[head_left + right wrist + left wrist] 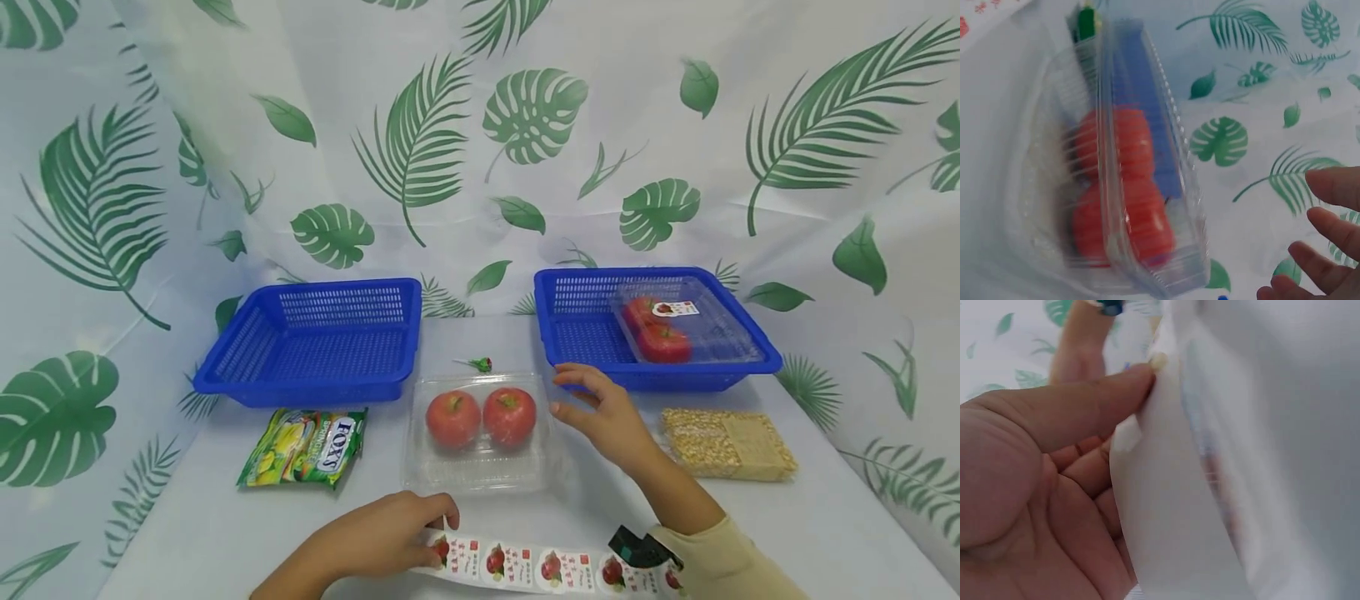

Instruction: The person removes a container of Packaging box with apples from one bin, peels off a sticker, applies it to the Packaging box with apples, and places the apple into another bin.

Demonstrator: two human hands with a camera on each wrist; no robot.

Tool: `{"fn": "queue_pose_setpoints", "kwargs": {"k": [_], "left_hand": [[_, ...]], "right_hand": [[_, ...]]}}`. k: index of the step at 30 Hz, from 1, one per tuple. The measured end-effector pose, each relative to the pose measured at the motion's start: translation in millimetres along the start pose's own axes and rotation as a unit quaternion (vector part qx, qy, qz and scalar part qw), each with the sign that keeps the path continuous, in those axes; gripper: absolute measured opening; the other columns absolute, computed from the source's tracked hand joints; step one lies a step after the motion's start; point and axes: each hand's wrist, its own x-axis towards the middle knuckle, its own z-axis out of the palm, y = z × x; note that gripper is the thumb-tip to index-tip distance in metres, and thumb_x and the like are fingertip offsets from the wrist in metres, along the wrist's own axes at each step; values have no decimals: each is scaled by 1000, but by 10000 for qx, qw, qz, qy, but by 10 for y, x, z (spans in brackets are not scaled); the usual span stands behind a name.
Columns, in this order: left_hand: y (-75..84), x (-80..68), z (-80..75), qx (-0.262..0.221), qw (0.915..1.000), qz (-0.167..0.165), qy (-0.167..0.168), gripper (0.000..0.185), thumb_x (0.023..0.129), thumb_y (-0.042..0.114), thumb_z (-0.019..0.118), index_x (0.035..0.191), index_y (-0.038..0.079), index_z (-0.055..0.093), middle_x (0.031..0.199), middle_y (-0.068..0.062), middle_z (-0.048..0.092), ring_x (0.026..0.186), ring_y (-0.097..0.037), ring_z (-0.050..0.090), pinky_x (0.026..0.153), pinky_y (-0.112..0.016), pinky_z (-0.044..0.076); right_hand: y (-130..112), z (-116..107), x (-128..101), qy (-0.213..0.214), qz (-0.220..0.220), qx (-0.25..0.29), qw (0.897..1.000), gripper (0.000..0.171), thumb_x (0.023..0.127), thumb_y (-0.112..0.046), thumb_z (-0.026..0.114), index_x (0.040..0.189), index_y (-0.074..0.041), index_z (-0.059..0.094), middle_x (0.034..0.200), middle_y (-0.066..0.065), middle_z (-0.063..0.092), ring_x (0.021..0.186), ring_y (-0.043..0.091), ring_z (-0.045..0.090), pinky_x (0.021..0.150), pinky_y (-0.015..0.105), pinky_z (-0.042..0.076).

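My left hand [382,533] pinches the left end of a strip of apple-printed stickers [534,568] near the front of the table. In the left wrist view the thumb lies on the strip's white paper [1166,487]. A clear plastic box [480,478] sits beyond the strip with two red apples, a left apple [453,418] and a right apple [510,416], showing inside. Just right of the box, my right hand [611,417] hovers with its fingers spread and nothing in them. The right wrist view shows those fingers apart from the box [1029,206].
An unfilled blue basket [307,390] stands back left. Another blue basket [585,367] at back right bears a stickered apple box [720,325]. Around lie a green candy bag [303,447], a lollipop [482,364] and a packet of yellow grains [727,444].
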Motion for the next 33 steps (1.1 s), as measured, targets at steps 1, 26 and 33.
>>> {"fn": "queue_pose_setpoints", "kwargs": {"k": [1, 26, 33], "left_hand": [[23, 13, -55, -64, 9999, 146, 20, 28, 88, 30, 74, 111, 29, 59, 94, 19, 60, 76, 1, 52, 69, -21, 49], [202, 319, -538, -341, 9933, 1043, 367, 28, 90, 24, 72, 118, 23, 65, 107, 17, 64, 97, 1, 60, 84, -21, 50], [185, 294, -608, -605, 9948, 713, 400, 22, 92, 22, 70, 113, 21, 65, 95, 17, 64, 86, 0, 59, 77, -21, 51]], "right_hand": [[-27, 10, -12, -33, -104, -70, 9999, 28, 88, -12, 73, 114, -5, 65, 134, 8, 55, 132, 26, 42, 106, 43, 37], [-237, 304, -42, -4048, -1293, 670, 9027, 23, 90, -10, 69, 112, -4, 69, 86, -3, 68, 76, 6, 62, 68, 32, 57], [-192, 380, -46, -4348, -1154, 759, 8899, 14, 90, -14, 70, 103, -9, 73, 91, -4, 69, 77, 6, 63, 69, 32, 57]]}}
